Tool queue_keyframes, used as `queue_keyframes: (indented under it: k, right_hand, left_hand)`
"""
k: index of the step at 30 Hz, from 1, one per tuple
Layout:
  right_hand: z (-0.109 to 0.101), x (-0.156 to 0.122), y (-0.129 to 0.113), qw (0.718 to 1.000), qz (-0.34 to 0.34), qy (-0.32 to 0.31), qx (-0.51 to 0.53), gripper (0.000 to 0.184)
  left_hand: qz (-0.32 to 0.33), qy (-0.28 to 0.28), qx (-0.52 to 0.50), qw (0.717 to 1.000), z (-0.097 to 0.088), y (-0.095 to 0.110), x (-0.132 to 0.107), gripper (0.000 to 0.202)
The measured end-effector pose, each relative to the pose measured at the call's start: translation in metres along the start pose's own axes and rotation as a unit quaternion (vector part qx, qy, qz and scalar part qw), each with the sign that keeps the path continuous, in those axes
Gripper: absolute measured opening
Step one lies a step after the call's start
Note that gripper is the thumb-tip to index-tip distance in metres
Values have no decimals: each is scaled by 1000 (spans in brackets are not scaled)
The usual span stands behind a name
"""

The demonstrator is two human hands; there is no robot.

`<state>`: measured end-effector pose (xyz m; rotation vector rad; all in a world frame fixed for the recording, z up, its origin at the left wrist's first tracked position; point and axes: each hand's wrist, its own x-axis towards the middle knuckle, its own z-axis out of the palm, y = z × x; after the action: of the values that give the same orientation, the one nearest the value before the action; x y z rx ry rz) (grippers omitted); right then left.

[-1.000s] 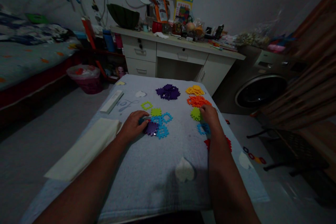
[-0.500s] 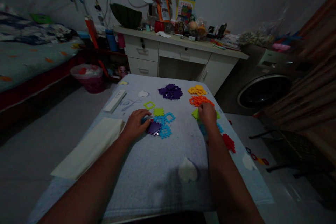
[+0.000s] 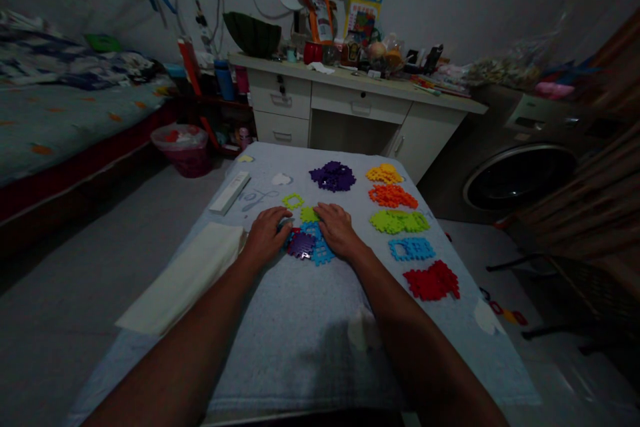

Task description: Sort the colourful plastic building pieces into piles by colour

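Note:
Flat interlocking plastic pieces lie in a small mixed cluster on the cloth-covered table. A purple square piece (image 3: 301, 245) is at its front, with blue pieces (image 3: 323, 253) beside it and a green piece (image 3: 309, 214) behind. My left hand (image 3: 267, 237) rests at the cluster's left edge, thumb and fingers apart, against a piece partly hidden there. Over the right side of the cluster lies my right hand (image 3: 337, 230), its fingers stretched over the blue and green pieces and covering some of them. A hollow green piece (image 3: 293, 201) sits just behind.
Along the right side are piles of yellow (image 3: 384, 173), orange (image 3: 393, 196), green (image 3: 399, 221), blue (image 3: 411, 249) and red (image 3: 433, 280) pieces. A purple pile (image 3: 333, 176) lies at the back. On the left are a white box (image 3: 230, 192) and a folded cream cloth (image 3: 187, 277).
My right hand has moved left from the green pile to the mixed cluster, uncovering the green and blue piles. My left hand stays at the cluster's left edge. The view has shifted slightly.

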<state>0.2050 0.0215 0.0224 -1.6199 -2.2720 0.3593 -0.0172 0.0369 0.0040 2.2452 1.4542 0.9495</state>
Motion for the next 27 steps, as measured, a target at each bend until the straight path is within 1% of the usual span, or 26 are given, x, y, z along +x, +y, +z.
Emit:
queue_keyframes:
  k: [2,6,11,16,19,22,25,27]
  right_hand:
    - [4,4,3,1000,7,-6,-6,52]
    - [8,7,6,1000,-4,-22,-8,56]
    - [6,5,3,1000,0,-16,4,60]
    - [4,3,1,1000,2,-20,-4,65]
    - [5,2,1,999,-1,-35,-5,61]
    - [6,3,3,999,-2,-32,7,56]
    - [6,8,6,999,8,-15,48,48]
    - [4,13,8,996,30,-10,83,42]
  left_hand:
    - [0,0,1,1000,0,1,1,36]
    - [2,-6,14,1000,2,3,3,42]
    - [-6,-23,38,999,7,7,7,46]
    - [-17,-47,61,997,12,5,8,48]
    - [-15,-58,78,995,14,3,9,49]
    - [-7,-60,88,994,14,3,9,49]
    - [-2,-55,84,995,12,5,9,48]
    - [-3,-55,80,995,10,6,10,47]
